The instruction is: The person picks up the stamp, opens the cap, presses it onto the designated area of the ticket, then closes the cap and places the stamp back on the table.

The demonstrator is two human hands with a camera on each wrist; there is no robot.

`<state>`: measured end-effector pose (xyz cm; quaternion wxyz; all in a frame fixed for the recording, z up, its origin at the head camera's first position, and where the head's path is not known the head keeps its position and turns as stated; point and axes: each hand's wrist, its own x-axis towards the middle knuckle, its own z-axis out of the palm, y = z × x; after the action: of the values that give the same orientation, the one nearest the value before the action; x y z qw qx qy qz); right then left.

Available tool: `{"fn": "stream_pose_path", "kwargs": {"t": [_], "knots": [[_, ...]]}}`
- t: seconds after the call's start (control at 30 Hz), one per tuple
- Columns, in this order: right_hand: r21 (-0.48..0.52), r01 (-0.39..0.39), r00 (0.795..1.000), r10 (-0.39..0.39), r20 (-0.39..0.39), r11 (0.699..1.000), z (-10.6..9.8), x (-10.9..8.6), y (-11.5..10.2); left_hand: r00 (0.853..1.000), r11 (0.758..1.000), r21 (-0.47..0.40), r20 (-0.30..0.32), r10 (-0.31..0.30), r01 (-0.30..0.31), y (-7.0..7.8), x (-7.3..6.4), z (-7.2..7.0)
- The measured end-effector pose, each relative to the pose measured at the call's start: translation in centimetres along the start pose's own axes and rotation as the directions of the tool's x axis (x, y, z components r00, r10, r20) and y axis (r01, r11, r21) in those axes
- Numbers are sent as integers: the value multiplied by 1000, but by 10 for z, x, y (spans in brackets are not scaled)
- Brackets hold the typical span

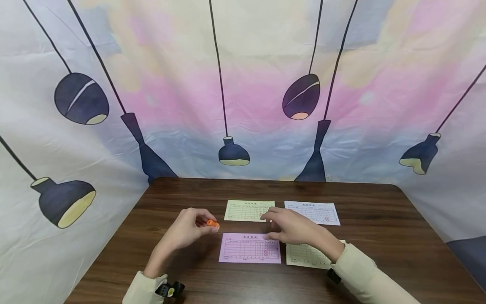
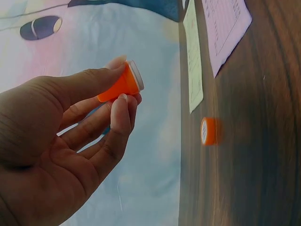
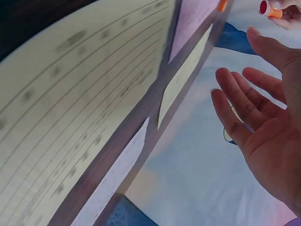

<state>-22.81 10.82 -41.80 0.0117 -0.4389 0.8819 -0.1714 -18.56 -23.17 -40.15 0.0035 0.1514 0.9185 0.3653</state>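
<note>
My left hand (image 1: 186, 230) pinches a small orange stamp (image 1: 212, 223) between thumb and fingers, left of the pink form (image 1: 243, 249). A red face shows on the stamp (image 3: 264, 7) in the right wrist view, inside a pale rim. An orange cap (image 2: 209, 131) with a white printed top stands on the table in the left wrist view. With fingers spread and nothing held, my right hand (image 1: 294, 226) hovers over the middle of the forms. It partly covers the near yellow-green form (image 1: 307, 255). Red stamp marks show on the pink form.
Behind lie another yellow-green form (image 1: 243, 211) and a pale blue form (image 1: 315, 211), the blue one with a red mark. All rest on a dark wooden table (image 1: 182, 192). A cloth backdrop (image 1: 258, 84) printed with lamps hangs behind it.
</note>
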Motion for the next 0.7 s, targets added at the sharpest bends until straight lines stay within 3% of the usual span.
{"fn": "stream_pose_path", "kwargs": {"t": [0.23,0.7], "knots": [[41,19,1000,-19,3,999,3,23,-12,996,997,25,-49,-71,72,-9,-1,-12],[113,14,999,-17,29,994,23,71,-30,993,996,46,-86,-78,82,-21,-3,-23]]}}
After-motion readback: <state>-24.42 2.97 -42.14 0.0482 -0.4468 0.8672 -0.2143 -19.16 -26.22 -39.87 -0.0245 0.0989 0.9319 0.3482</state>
